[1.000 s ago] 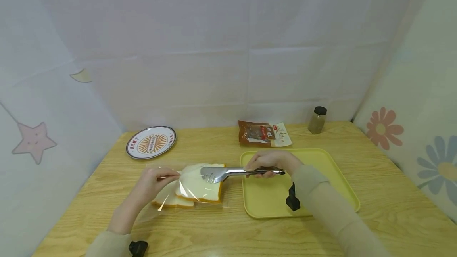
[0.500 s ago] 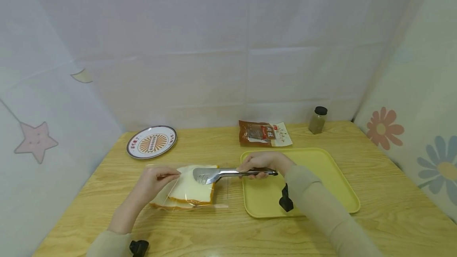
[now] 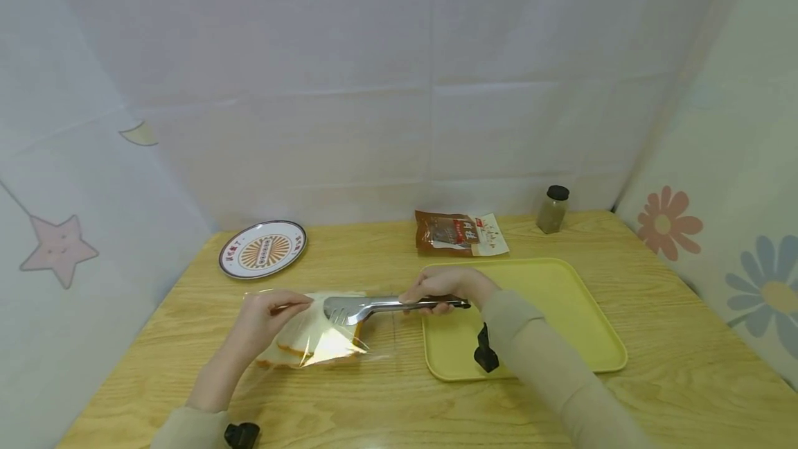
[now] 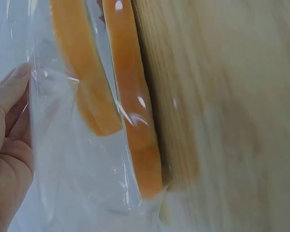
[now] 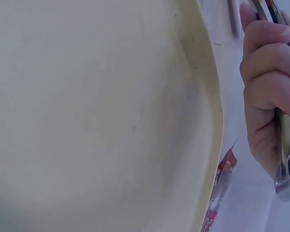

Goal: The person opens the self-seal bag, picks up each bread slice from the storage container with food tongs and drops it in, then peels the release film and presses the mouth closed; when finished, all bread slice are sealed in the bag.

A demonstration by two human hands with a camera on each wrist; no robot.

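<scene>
In the head view my left hand (image 3: 264,317) pinches the film of a clear plastic bag (image 3: 382,348) between thumb and fingers. Two slices of white bread lie overlapped under the film: the upper slice (image 3: 305,330) and the lower slice (image 3: 268,355). Their brown crusts show through the bag in the left wrist view, the lower crust (image 4: 133,96) near the wood. My right hand (image 3: 442,288) grips metal tongs (image 3: 383,305), whose slotted end lies over the upper slice. The underside of that slice is hidden. Fingers wrap the tongs' handle in the right wrist view.
A yellow tray (image 3: 530,348) lies beneath the right forearm. Behind it are a brown food packet (image 3: 458,233) and a black-lidded jar (image 3: 553,210). A printed plate (image 3: 263,249) sits at the table's back left. Fabric walls stand along the back and sides.
The right hand and tongs have moved left, and the upper slice has shifted left with them, further over the lower one. The left hand stays nearly in place, holding the film.
</scene>
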